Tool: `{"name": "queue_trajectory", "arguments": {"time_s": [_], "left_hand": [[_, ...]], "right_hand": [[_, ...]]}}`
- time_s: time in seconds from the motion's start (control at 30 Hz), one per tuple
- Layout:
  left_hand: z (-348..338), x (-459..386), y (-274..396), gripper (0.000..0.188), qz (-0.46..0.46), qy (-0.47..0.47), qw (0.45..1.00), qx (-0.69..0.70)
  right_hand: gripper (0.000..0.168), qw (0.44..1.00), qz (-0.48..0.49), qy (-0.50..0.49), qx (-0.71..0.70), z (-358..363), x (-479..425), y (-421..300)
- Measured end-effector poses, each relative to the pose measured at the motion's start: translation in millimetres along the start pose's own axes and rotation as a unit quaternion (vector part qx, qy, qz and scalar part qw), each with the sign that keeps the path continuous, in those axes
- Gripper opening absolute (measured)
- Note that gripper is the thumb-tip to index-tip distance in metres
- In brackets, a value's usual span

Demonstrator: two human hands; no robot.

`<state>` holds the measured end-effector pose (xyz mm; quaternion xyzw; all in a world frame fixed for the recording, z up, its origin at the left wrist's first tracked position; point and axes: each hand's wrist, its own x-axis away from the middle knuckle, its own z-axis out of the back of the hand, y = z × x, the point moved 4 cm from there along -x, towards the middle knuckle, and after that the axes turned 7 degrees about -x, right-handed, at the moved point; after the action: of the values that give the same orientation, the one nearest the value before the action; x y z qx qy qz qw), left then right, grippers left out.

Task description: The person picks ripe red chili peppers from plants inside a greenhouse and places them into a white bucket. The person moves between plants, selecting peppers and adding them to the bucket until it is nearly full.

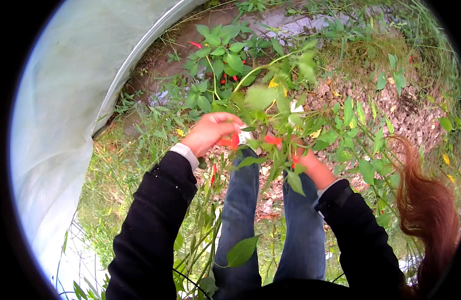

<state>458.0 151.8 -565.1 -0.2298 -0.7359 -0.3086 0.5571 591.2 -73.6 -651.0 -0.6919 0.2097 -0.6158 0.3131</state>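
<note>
My left hand [211, 131] is at a pepper plant, thumb and fingers curled around a red chili pepper [235, 140]. Leaves of the plant's branch [262, 97] blur in front of me. Among its foliage, my right hand [314, 165] reaches in from the right; leaves hide most of its fingers, so its grip is unclear. More red peppers [272, 140] hang between my hands, and another small red pepper [295, 161] shows right by the right hand. Below the left wrist hangs a slender red pepper [214, 174].
A translucent plastic sheet wall [69, 75] curves along the left. Ahead grows another pepper plant [230, 56] with red fruit. Leafy stems [365, 150] spread at right, and tall stems [200, 247] rise beside my left leg [239, 202]. Leaf litter [395, 108] and weeds cover the ground.
</note>
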Motion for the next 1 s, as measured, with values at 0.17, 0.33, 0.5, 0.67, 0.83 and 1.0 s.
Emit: {"name": "queue_trajectory", "arguments": {"time_s": [0.17,0.33,0.5,0.67,0.83,1.0], "left_hand": [[79.1,-0.8,-3.7,0.023,-0.187,0.106,0.931,0.296],[94.1,26.4,-12.8,0.024,-0.156,0.083,0.906,0.386],[101.0,34.4,-25.3,0.023,-0.166,0.007,0.899,0.405],[110.4,41.9,-40.4,0.031,-0.165,0.012,0.924,0.345],[128.9,49.1,-67.6,0.034,-0.125,0.065,0.946,0.293],[146.7,52.4,-102.6,0.028,-0.111,0.12,0.932,0.324]], "right_hand": [[0.044,0.948,0.005,0.214,-0.236,28.3,-41.4,22.6],[0.052,0.956,-0.173,0.232,0.043,63.0,-81.9,-31.8],[0.033,0.986,-0.131,0.091,-0.05,-4.3,-127.8,-60.3],[0.043,0.973,0.057,0.206,-0.083,-74.0,-207.0,-105.0],[0.063,0.982,-0.169,0.079,0.024,-98.2,-249.4,-78.3],[0.042,0.986,-0.024,0.029,0.165,-92.7,-169.2,-93.6]]}}
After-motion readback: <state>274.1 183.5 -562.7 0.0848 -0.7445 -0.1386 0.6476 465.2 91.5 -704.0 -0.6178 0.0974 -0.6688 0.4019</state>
